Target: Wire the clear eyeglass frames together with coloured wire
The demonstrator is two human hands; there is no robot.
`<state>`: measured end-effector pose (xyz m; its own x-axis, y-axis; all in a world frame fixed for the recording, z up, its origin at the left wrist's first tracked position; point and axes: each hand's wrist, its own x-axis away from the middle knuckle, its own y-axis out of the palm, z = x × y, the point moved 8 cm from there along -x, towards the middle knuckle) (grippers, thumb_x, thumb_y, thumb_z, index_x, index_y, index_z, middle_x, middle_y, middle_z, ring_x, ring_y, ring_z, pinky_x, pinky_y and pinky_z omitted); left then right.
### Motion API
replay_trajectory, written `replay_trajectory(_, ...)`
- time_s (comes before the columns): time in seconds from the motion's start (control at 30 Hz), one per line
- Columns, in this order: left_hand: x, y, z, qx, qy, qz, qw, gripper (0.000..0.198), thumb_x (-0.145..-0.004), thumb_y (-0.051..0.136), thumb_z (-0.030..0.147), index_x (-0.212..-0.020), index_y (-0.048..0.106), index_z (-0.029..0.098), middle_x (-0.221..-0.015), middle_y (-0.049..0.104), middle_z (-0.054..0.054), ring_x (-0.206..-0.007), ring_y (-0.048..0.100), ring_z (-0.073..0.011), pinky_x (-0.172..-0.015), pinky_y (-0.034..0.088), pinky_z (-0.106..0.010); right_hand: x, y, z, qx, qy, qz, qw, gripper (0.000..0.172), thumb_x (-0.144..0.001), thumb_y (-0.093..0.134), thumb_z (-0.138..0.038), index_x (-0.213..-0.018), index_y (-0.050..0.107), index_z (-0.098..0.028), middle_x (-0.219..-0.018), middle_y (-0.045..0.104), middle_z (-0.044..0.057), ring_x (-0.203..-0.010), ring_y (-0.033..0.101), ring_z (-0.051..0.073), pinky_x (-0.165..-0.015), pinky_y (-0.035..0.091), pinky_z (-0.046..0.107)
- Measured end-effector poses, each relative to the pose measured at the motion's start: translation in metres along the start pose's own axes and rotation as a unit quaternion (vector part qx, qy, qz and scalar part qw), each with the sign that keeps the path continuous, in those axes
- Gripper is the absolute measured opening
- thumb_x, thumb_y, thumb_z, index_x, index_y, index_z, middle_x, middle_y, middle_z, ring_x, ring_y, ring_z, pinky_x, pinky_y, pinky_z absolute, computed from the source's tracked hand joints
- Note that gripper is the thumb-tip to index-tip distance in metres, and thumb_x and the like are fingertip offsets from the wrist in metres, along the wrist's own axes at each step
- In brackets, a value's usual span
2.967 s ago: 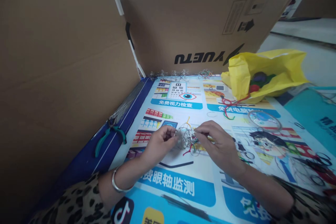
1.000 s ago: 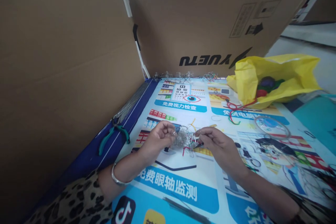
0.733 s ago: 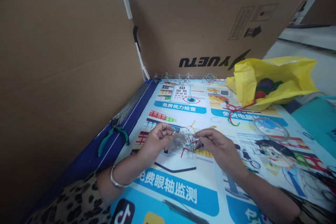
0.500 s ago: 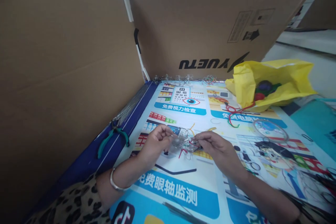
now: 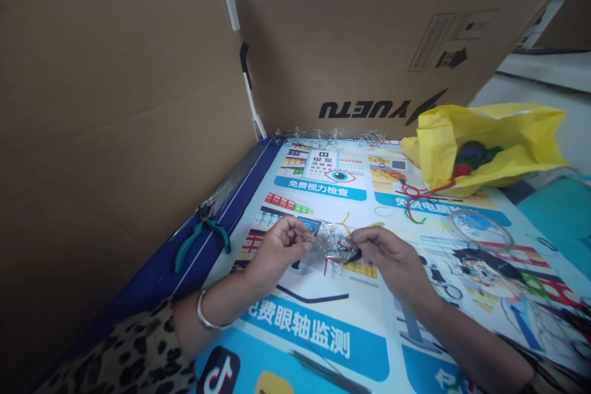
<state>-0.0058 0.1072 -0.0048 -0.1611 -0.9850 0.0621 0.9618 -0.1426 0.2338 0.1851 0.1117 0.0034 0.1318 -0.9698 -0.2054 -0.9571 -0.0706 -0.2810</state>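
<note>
Between my two hands is a small tangle of silvery wire (image 5: 333, 241) with bits of red and green strand in it. My left hand (image 5: 281, 252) pinches its left side between thumb and fingertips. On the other side, my right hand (image 5: 385, 255) is closed, its fingertips pressed together at the wire's right edge. The fine detail of the wire piece is blurred. Both hands are just above a printed poster sheet (image 5: 318, 295) that covers the table.
Teal-handled pliers (image 5: 203, 237) lie at left, near a bundle of straight wires (image 5: 231, 181). Similar wire pieces (image 5: 330, 135) line the back beneath a cardboard wall (image 5: 360, 43). A yellow bag (image 5: 512, 135) with coloured contents, red cord (image 5: 418, 192) and a wire ring (image 5: 481, 228) are at right.
The whole view has shifted slightly, so things appear a little further right. Both hands keep hold of the wire tangle, with only small finger movement.
</note>
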Motion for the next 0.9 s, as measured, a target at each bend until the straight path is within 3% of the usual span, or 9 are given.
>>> replay_trajectory(0.2, 0.001, 0.007, -0.006, 0.040, -0.032, -0.048, 0.998, 0.029, -0.067, 0.070, 0.016, -0.087, 0.048, 0.016, -0.086, 0.062, -0.003, -0.074, 0.056, -0.0103, -0.062, 0.042, -0.020, -0.002, 0.000, 0.006, -0.058, 0.057, 0.005, 0.997, 0.017, -0.081, 0.056, -0.033, -0.083, 0.061, -0.018, -0.072, 0.063, 0.003, -0.050, 0.051, 0.010, -0.049, 0.045, 0.025)
replay_trajectory(0.47, 0.002, 0.009, -0.007, 0.051, -0.036, -0.061, 0.996, 0.025, -0.072, 0.066, 0.016, -0.089, 0.048, 0.016, -0.091, 0.064, -0.005, -0.074, 0.058, -0.0104, -0.059, 0.043, -0.019, -0.004, 0.003, 0.014, -0.139, 0.073, -0.011, 0.988, 0.013, -0.079, 0.059, -0.031, -0.083, 0.059, -0.018, -0.075, 0.063, 0.002, -0.052, 0.051, 0.009, -0.049, 0.043, 0.023)
replay_trajectory(0.9, -0.001, 0.004, -0.013, 0.041, -0.034, -0.062, 0.997, 0.020, -0.073, 0.064, 0.019, -0.089, 0.051, 0.017, -0.086, 0.064, -0.003, -0.063, 0.055, -0.0077, -0.057, 0.038, -0.020, -0.004, 0.001, 0.017, -0.151, 0.075, -0.007, 0.986, 0.016, -0.078, 0.060, -0.032, -0.084, 0.059, -0.018, -0.076, 0.063, 0.003, -0.052, 0.051, 0.010, -0.050, 0.042, 0.025)
